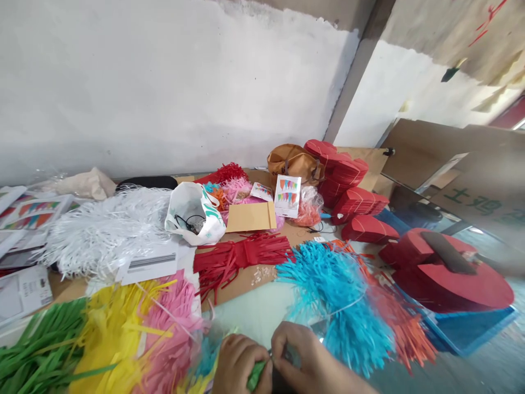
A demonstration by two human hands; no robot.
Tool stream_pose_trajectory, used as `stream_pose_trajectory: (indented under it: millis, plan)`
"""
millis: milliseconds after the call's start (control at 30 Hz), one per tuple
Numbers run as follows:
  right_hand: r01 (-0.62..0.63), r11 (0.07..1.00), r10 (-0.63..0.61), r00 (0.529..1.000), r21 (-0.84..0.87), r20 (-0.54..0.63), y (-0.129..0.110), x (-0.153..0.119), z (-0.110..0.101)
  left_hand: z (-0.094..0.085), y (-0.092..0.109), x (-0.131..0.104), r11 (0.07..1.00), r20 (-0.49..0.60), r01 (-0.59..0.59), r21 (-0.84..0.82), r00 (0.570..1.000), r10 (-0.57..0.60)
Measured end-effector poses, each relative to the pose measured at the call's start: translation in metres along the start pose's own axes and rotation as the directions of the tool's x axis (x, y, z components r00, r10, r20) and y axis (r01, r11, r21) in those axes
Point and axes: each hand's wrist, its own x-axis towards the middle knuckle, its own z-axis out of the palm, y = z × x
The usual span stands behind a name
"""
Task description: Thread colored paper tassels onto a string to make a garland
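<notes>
At the bottom centre, my left hand (241, 364) is closed round a piece of green tissue (256, 376). Right beside it, my right hand (301, 355) is closed, thumb and fingers pinched together; what they hold is too small and blurred to make out. Blue fringed tissue (336, 301) lies to the right of my hands. Pink fringe (174, 323), yellow fringe (115, 328) and green fringe (45, 345) spread out on the left. A red fringed bundle (246, 254) lies beyond my hands on brown cardboard.
White fringe (106, 232) and a white bag (197, 213) stand at the back left. A tan envelope (251, 217) and a printed card (287, 196) lie behind the red bundle. Stacked red pieces (361, 202) and a blue crate (471, 328) are on the right.
</notes>
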Motion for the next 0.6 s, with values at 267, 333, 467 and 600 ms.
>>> stream_pose_trajectory:
  millis: [267, 333, 467, 600]
  plan:
    - [-0.043, 0.999, 0.043, 0.999, -0.013, -0.001, -0.006, -0.004, -0.001, -0.005, -0.001, -0.006, 0.995, 0.048, 0.078, -0.06, 0.996, -0.075]
    - [-0.018, 1.0, 0.018, 1.0, -0.016, 0.006, -0.007, -0.005, 0.0, -0.004, -0.001, -0.006, 0.996, 0.026, 0.072, -0.055, 0.997, -0.07]
    - [-0.124, 0.978, 0.12, 0.992, 0.168, 0.037, -0.004, -0.003, -0.001, -0.002, 0.002, -0.005, 0.959, 0.032, 0.22, -0.181, 0.976, -0.218]
    - [-0.262, 0.894, 0.255, 0.965, 0.363, 0.069, 0.0, -0.002, -0.003, 0.003, 0.01, -0.007, 0.829, 0.007, 0.435, -0.351, 0.887, -0.462]
